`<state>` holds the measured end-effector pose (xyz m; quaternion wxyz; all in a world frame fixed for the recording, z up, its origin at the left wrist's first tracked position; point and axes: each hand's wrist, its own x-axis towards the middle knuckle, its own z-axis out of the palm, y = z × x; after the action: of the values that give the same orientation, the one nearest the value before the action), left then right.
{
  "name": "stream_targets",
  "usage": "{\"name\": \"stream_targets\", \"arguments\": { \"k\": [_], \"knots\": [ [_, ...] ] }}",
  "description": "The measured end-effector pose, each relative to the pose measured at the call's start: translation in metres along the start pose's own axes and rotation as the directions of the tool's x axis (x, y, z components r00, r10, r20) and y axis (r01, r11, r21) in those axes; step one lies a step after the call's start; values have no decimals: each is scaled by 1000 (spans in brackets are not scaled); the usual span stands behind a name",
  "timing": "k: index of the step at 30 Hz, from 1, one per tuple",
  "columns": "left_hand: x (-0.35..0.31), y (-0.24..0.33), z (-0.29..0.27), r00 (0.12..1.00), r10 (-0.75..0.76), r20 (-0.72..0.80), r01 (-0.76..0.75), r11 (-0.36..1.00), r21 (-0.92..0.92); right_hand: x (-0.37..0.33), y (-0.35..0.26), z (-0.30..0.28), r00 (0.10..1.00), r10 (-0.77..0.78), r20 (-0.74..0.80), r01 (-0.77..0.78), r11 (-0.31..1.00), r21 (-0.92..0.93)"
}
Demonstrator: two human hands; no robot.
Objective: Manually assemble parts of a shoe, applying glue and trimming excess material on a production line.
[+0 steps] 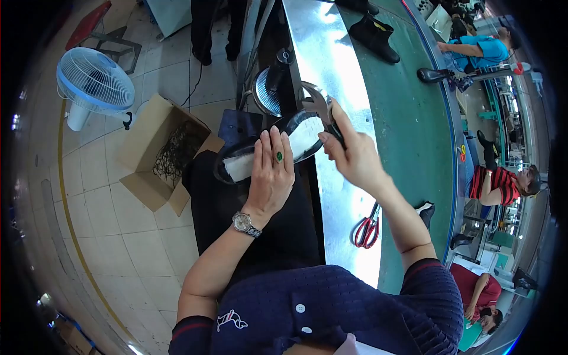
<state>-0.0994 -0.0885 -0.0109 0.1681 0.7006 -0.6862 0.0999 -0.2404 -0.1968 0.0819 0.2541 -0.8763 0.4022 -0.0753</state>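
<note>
A black shoe [236, 168] lies sole up across my lap, with a pale insole or sole filler showing inside its dark rim. My left hand [272, 163] lies across the shoe's narrow middle, its fingers reaching over to the far edge and holding it; the thumb is hidden. A green-stoned ring and a wristwatch [242, 222] are on that hand and wrist. My right hand [355, 151] is closed round the dark handle of a metal pincers-like tool [319, 100]. The tool's curved, shiny head is at the right end of the shoe; its jaws' contact cannot be made out.
Red-handled scissors [367, 232] lie on the metal bench top [340, 195]. Beyond it runs a green conveyor belt [402, 136] with black boots [376, 38]. A perforated metal container [267, 93], an open cardboard box [142, 148] and a fan [94, 80] stand leftward. Co-workers sit across the belt.
</note>
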Motion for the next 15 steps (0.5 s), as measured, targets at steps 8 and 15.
{"name": "stream_targets", "arguments": {
  "k": [8,15],
  "knots": [
    [1,-1,1,1000,-4,-5,4,1000,18,-5,-7,1,995,-82,54,87,992,-92],
    [36,-46,-53,947,-77,311,246,799,-549,-10,-3,-8,932,99,348,-122,991,46]
  ]
}}
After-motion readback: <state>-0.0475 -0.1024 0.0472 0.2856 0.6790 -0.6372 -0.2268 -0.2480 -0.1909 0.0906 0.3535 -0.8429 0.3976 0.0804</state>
